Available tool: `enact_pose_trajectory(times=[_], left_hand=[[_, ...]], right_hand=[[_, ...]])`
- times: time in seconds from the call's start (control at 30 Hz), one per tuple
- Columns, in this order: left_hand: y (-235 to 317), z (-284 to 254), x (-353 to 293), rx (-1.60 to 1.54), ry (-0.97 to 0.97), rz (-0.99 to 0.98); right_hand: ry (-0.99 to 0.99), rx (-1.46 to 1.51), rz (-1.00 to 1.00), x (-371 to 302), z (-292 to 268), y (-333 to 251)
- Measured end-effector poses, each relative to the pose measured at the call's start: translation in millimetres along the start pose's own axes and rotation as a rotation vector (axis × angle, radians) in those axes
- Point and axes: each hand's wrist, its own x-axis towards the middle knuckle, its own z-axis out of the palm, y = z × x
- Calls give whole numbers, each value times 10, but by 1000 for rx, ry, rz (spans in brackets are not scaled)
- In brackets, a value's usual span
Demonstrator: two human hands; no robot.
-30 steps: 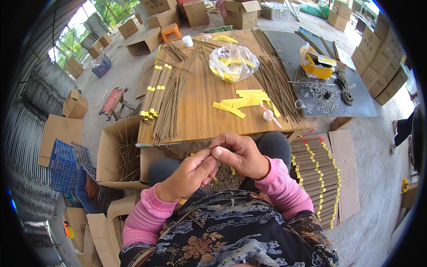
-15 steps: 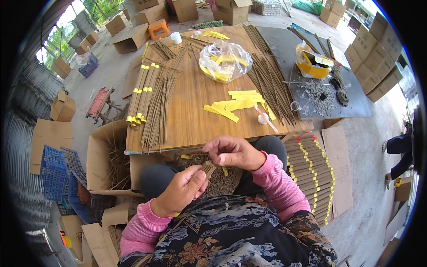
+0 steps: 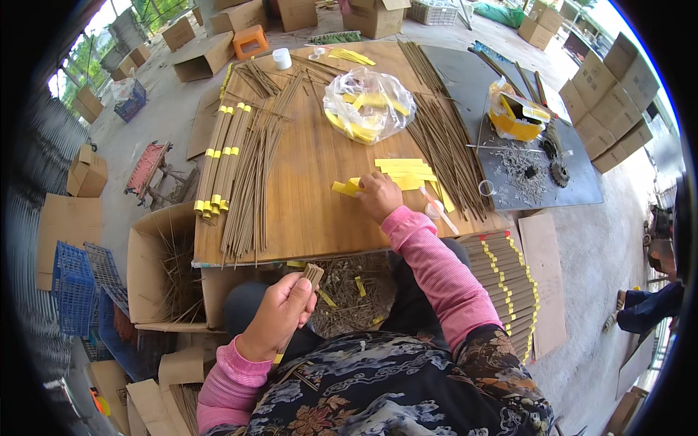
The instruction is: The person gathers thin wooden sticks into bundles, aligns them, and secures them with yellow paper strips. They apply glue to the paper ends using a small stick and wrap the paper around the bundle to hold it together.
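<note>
Left hand grips a stick bundle in the lap; right hand picks at yellow strips on the worktop.

The left hand (image 3: pixel 280 314) is closed around a thin bundle (image 3: pixel 305 287) of brown sticks, held low in front of the body, below the near edge of the wooden worktop (image 3: pixel 305 196). The right hand (image 3: pixel 378 195) reaches out over the worktop, fingers curled and pinching a yellow strip (image 3: pixel 345 187) at the near end of a small pile of strips (image 3: pixel 403 173). Loose sticks (image 3: pixel 251 174) lie to the left, some banded in yellow. A clear bag (image 3: pixel 367 102) of yellow strips sits further back. An open box (image 3: pixel 163 269) stands by the worktop's left corner, and banded bundles (image 3: pixel 505 280) lie stacked to the right.
</note>
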Motion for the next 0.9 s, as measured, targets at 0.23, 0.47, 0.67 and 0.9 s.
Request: enact_pose_trajectory(times=[0.23, 0.47, 0.67, 0.9], left_hand=[[-42, 39, -45, -68, 26, 20], [-94, 149, -184, -88, 84, 91], [-66, 189, -279, -45, 101, 89], [-4, 275, -514, 121, 37, 158]], right_hand=[[118, 66, -92, 21, 79, 32], [354, 592, -302, -127, -515, -465], [-127, 1130, -6, -760, -1018, -825], [-460, 1419, 262, -1357, -1321, -1081]])
